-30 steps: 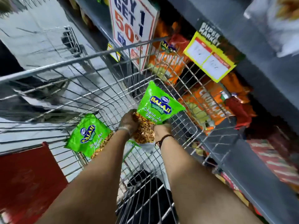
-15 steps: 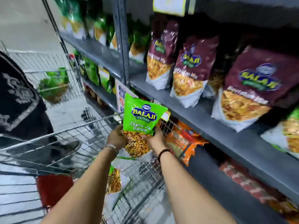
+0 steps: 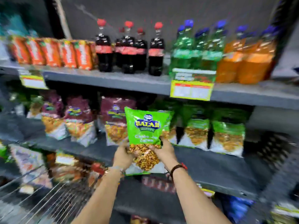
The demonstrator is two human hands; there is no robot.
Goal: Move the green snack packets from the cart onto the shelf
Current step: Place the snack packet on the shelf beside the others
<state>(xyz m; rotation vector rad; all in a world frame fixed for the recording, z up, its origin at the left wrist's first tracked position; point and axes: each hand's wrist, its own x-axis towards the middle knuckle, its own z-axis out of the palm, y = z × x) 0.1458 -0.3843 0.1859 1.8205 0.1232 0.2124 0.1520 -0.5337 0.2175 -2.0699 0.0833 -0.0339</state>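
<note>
A green snack packet with a blue and yellow logo is held upright in front of the middle shelf. My left hand grips its lower left side and my right hand grips its lower right side. Behind and to the right, several matching green packets stand in a row on that shelf. The wire cart shows at the bottom left, blurred; what is inside it cannot be made out.
Maroon snack packets stand left of the green row. The top shelf carries orange packets, cola bottles, green bottles and orange bottles. Yellow price tags hang from its edge. More packets fill the lower shelves.
Both hands have lifted the green packet out of the cart and up to the middle shelf. The view has swung from the cart up to the shelves.
</note>
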